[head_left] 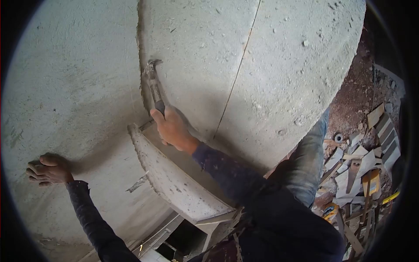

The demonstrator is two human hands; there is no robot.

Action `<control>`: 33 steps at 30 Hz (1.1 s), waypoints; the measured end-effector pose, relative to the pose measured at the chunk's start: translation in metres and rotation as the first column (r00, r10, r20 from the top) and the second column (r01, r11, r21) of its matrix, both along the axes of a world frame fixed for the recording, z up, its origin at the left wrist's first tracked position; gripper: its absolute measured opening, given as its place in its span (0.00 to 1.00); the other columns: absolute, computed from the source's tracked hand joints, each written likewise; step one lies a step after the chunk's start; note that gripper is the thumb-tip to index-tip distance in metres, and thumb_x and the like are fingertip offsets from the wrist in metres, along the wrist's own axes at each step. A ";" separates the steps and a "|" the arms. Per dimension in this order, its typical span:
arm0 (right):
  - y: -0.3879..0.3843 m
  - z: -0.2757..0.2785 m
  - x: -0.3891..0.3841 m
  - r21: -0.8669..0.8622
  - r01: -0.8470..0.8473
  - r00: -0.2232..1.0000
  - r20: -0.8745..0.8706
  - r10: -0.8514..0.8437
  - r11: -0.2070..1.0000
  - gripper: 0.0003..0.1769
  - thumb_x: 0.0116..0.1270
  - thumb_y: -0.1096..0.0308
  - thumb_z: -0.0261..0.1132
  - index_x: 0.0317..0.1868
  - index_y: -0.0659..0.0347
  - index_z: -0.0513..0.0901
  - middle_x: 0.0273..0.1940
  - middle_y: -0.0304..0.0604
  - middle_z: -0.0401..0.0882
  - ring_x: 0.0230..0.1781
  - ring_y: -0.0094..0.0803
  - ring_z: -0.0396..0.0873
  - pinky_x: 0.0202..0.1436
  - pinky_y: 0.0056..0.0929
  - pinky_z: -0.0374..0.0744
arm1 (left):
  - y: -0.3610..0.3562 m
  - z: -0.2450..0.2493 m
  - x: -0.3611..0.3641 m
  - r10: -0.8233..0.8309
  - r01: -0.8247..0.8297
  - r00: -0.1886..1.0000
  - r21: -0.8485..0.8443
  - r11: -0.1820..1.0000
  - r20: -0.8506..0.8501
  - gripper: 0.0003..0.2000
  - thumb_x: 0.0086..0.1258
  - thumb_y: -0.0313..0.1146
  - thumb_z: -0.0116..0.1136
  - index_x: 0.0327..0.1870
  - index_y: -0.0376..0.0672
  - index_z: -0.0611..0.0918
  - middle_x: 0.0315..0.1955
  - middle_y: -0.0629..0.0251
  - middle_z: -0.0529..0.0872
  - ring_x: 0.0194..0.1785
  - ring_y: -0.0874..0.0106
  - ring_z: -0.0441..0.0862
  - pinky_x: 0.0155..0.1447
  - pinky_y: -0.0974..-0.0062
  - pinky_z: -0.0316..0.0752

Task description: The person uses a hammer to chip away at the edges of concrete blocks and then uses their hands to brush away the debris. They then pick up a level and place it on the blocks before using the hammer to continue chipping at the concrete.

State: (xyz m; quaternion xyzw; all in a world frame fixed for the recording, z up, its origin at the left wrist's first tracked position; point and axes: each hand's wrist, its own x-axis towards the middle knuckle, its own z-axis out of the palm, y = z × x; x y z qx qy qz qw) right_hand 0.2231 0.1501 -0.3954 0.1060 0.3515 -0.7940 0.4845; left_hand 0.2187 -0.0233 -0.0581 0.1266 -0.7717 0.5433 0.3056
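Note:
My right hand (173,129) is wrapped round the dark grip of a claw hammer (153,83). The hammer's worn metal head lies close to the rough edge where two grey plastered surfaces meet; whether it touches cannot be told. My left hand (50,169) rests on the plastered wall (74,87) at the left, its fingers apart and slightly bent, holding nothing. Below my right forearm a pale, speckled ledge (174,187) with a ragged edge juts out. A flat strip (138,182) sticks out beside that ledge.
A broad concrete surface (279,65) with a dark line across it and loose crumbs fills the upper middle. Down at the right, broken boards and tile pieces (388,139) lie with a handsaw (352,174) and yellow items (372,182). A dark opening (187,238) shows at the bottom.

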 end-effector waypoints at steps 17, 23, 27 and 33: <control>0.056 0.005 -0.033 -0.045 0.019 0.993 -0.119 -0.024 0.999 0.23 0.79 0.51 0.55 0.41 0.67 0.71 0.28 0.47 0.73 0.26 0.37 0.74 0.32 0.41 0.73 | 0.003 0.001 0.003 0.037 -0.037 0.999 -0.002 0.999 0.007 0.37 0.78 0.66 0.30 0.80 0.51 0.56 0.80 0.55 0.52 0.83 0.48 0.42 0.79 0.35 0.37; 0.035 0.005 -0.120 -0.007 0.794 0.602 -0.132 -0.787 0.608 0.22 0.77 0.48 0.57 0.44 0.62 0.70 0.21 0.31 0.68 0.13 0.20 0.69 0.14 0.24 0.70 | 0.001 0.001 0.003 0.013 -0.013 1.000 -0.012 1.000 0.008 0.37 0.78 0.66 0.29 0.79 0.51 0.57 0.79 0.56 0.53 0.83 0.48 0.43 0.79 0.34 0.37; -0.027 -0.016 -0.027 0.193 0.405 0.887 -0.321 -0.332 0.894 0.23 0.77 0.50 0.56 0.48 0.67 0.73 0.22 0.40 0.73 0.14 0.27 0.73 0.17 0.28 0.72 | 0.003 -0.003 0.003 0.027 -0.028 0.999 -0.004 1.000 -0.034 0.37 0.78 0.66 0.28 0.79 0.51 0.59 0.79 0.56 0.53 0.83 0.49 0.44 0.79 0.34 0.38; 0.061 0.020 -0.093 -0.011 0.268 0.958 -0.101 -0.268 0.963 0.26 0.80 0.48 0.54 0.43 0.69 0.71 0.31 0.52 0.74 0.29 0.41 0.76 0.35 0.41 0.74 | 0.002 0.000 0.000 0.036 -0.036 0.998 -0.005 0.999 -0.043 0.37 0.78 0.67 0.30 0.79 0.51 0.59 0.79 0.57 0.54 0.83 0.50 0.44 0.79 0.35 0.38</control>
